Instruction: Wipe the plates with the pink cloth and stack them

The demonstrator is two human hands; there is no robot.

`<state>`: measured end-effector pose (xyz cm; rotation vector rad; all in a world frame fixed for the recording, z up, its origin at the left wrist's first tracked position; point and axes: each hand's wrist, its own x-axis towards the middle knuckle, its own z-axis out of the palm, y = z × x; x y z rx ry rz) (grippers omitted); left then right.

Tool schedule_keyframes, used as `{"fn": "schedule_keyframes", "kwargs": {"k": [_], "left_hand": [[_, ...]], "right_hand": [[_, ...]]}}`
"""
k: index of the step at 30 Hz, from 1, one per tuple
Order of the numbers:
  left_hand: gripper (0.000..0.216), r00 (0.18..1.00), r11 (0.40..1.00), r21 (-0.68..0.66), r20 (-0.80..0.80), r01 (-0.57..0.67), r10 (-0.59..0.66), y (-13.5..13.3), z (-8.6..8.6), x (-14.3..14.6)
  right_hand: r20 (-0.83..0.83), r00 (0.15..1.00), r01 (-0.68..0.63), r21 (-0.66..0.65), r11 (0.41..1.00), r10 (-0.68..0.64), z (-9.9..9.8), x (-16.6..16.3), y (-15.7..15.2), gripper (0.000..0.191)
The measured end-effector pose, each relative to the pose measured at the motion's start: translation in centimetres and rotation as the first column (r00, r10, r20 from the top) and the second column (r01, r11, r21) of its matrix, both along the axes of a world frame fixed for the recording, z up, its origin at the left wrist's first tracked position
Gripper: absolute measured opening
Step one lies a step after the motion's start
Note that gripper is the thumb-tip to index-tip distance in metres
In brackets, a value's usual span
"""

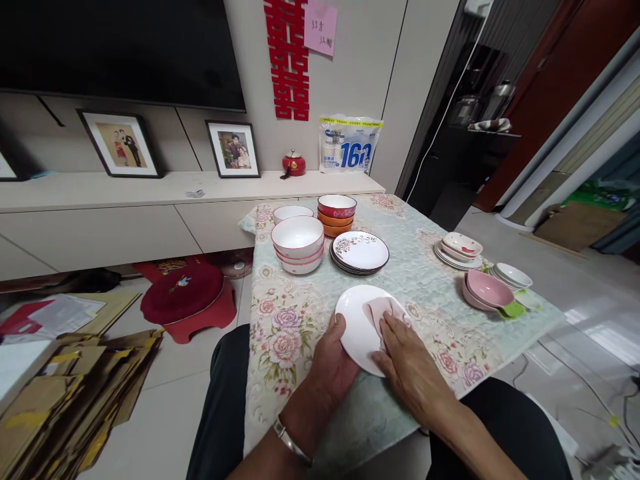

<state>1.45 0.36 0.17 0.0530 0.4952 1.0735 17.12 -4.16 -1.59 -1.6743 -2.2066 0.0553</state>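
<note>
A round white plate (357,327) is held above the near side of the table. My left hand (334,353) grips its left rim, with the thumb on top and the fingers hidden underneath. On the plate's right side lies a pale pink cloth (379,310), and my right hand (407,363) presses it against the surface with its fingers closed over it. Just beyond is a stack of dark-rimmed plates (361,250) with a floral pattern. To their left stand stacked white bowls (299,240) with red rims.
Red and orange bowls (337,210) are stacked farther back. At the table's right side sit small dishes (463,245), a pink bowl (490,288) and white bowls (513,275). A floral cloth (285,313) covers the table. A red stool (187,300) and flattened cardboard (75,393) are at left.
</note>
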Motion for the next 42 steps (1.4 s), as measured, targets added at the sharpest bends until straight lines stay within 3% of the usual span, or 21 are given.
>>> {"fn": "schedule_keyframes", "kwargs": {"k": [6, 11, 18, 26, 29, 33, 35, 38, 40, 42], "left_hand": [[0.037, 0.999, 0.998, -0.009, 0.002, 0.055, -0.055, -0.1, 0.4, -0.1], [0.035, 0.998, 0.999, -0.021, -0.058, 0.027, -0.028, -0.1, 0.2, -0.4], [0.068, 0.993, 0.997, 0.077, -0.116, -0.025, 0.034, -0.5, 0.4, -0.3], [0.083, 0.981, 0.993, 0.114, -0.192, 0.004, 0.019, -1.0, 0.5, -0.3], [0.082, 0.978, 0.993, 0.116, -0.205, -0.009, 0.033, -1.0, 0.4, -0.3], [0.080, 0.973, 0.997, 0.082, -0.228, -0.011, 0.030, -0.9, 0.4, -0.3], [0.078, 0.971, 0.998, 0.065, -0.237, -0.009, 0.025, -1.0, 0.5, -0.4], [0.077, 0.972, 0.998, 0.054, -0.231, -0.017, 0.029, -1.0, 0.7, -0.4], [0.077, 0.973, 0.998, 0.056, -0.227, -0.021, 0.033, -1.1, 0.7, -0.4], [0.076, 0.975, 0.998, 0.060, -0.221, -0.025, 0.038, -1.1, 0.6, -0.4]], "right_hand": [[-0.072, 0.978, -0.199, -0.061, 0.978, 0.194, 1.7, -3.4, -2.0, 0.060], [-0.098, 0.958, -0.279, -0.104, 0.955, 0.269, 2.2, -2.4, -2.9, 0.056], [-0.045, 0.995, -0.089, -0.001, 0.996, 0.089, 0.0, 2.2, -2.9, 0.048], [-0.051, 0.999, -0.006, 0.145, 0.989, 0.014, -1.6, 3.6, 1.3, 0.061], [-0.083, 0.996, 0.032, 0.158, 0.987, -0.019, -1.1, 3.7, 3.0, 0.060], [-0.257, 0.963, 0.100, 0.065, 0.993, -0.080, 1.5, 4.2, 4.9, 0.054], [-0.447, 0.881, 0.128, -0.090, 0.988, -0.155, 3.2, 4.3, 5.3, 0.051], [-0.753, 0.579, 0.026, -0.366, 0.930, -0.312, 4.8, 4.0, 5.4, 0.048], [-0.829, 0.385, 0.016, -0.433, 0.901, -0.405, 4.9, 3.5, 5.2, 0.048], [-0.857, 0.260, 0.088, -0.438, 0.895, -0.445, 4.3, 3.0, 4.8, 0.048]]}}
